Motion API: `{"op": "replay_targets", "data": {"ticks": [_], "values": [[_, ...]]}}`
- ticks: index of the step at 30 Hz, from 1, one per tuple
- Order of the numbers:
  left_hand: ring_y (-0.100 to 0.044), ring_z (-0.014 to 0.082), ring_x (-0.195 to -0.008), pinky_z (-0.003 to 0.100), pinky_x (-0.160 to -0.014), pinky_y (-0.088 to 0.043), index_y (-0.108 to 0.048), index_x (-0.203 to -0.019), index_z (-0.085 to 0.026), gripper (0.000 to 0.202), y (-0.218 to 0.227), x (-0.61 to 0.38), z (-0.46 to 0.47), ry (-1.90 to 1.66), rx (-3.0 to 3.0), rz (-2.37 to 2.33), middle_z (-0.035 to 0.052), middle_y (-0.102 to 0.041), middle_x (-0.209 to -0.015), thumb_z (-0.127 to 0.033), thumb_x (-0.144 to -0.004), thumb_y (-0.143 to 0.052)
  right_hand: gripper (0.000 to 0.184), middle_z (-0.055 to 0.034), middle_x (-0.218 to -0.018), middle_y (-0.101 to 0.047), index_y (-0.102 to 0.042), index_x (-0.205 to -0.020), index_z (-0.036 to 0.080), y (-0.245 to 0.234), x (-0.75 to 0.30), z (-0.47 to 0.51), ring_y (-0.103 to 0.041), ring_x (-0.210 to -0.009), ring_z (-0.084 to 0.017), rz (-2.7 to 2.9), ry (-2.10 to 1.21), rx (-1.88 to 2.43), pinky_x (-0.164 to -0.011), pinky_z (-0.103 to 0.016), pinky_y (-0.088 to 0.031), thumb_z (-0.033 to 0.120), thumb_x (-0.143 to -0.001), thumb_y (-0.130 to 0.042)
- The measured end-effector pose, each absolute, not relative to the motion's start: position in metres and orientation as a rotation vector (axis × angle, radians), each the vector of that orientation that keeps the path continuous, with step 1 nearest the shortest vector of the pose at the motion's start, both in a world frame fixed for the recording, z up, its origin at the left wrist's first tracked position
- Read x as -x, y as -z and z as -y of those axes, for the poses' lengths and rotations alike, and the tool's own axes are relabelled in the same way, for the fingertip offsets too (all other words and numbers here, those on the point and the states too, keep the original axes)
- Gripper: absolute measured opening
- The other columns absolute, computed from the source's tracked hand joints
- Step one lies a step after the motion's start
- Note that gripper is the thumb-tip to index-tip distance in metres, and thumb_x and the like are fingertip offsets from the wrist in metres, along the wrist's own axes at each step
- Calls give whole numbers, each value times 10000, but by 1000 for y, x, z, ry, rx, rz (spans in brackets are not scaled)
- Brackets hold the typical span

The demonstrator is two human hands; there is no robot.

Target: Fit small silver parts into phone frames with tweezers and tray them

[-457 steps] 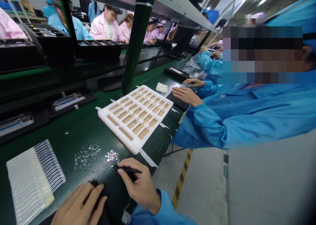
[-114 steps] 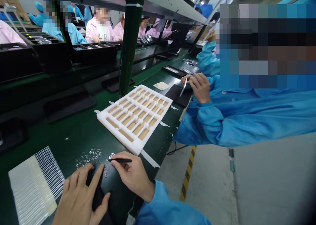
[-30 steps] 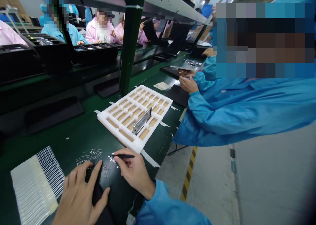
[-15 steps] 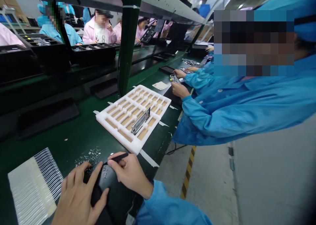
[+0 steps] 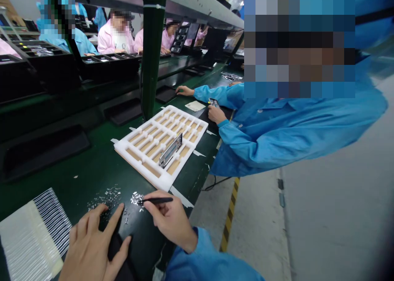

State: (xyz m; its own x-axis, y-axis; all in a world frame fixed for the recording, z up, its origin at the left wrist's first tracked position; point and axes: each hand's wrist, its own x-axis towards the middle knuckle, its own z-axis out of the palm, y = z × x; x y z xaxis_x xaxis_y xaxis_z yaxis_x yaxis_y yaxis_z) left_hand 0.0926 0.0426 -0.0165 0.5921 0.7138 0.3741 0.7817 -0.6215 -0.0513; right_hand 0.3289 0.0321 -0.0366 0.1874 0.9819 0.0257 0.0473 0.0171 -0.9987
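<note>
Fingers pinching, one tweezers, one foam tray

White foam tray, tan cells in neat rows! Green bench, black tweezers, blue sleeve, yellow-and-black striped floor tape!

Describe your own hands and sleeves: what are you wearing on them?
The left hand and right hand are bare, with no gloves or finger cots. The right sleeve is bright blue smock cloth. The left sleeve is out of view.

Metal pieces too small to identify; white sheet cut off at left edge, left hand at bottom.
</note>
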Motion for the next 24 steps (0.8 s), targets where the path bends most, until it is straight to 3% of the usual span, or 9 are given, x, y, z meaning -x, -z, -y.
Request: {"op": "replay_targets", "data": {"ticks": [3, 13, 18, 24], "values": [[-573, 381, -1170, 498, -901, -459, -634, -1490, -277, 557, 19, -91, -43, 464, 2616, 1253, 177, -586, -1328, -500, -980, -621, 187, -111, -997, -795, -851, -1039, 189, 36, -344, -18, -662, -580, -145, 1185, -999, 1318, -420, -222, -480, 338, -970, -760], [-579, 388, -1161, 510, -920, -449, -615, -1502, -230, 576, 18, -91, -39, 473, 2599, 1274, 187, -584, -1322, -480, -983, -615, 132, -104, -950, -806, -857, -1013, 207, 34, -347, -13, -740, -740, -214, 1368, -839, 1327, -597, -283, -600, 280, -973, -755], [-574, 369, -1178, 498, -934, -456, -569, -1526, -231, 595, 16, -91, -37, 501, 2619, 1243, 179, -580, -1323, -475, -986, -627, 149, -109, -946, -810, -859, -989, 197, 32, -350, -11, -714, -679, -193, 1382, -826, 1328, -556, -272, -566, 284, -986, -738], [-571, 327, -1166, 442, -926, -467, -638, -1458, -274, 518, 8, -93, -29, 543, 2744, 1093, 145, -587, -1313, -452, -972, -661, 156, -97, -895, -799, -859, -979, 185, 27, -340, -11, -687, -648, -178, 1320, -1000, 1323, -519, -257, -496, 286, -965, -741]]}}
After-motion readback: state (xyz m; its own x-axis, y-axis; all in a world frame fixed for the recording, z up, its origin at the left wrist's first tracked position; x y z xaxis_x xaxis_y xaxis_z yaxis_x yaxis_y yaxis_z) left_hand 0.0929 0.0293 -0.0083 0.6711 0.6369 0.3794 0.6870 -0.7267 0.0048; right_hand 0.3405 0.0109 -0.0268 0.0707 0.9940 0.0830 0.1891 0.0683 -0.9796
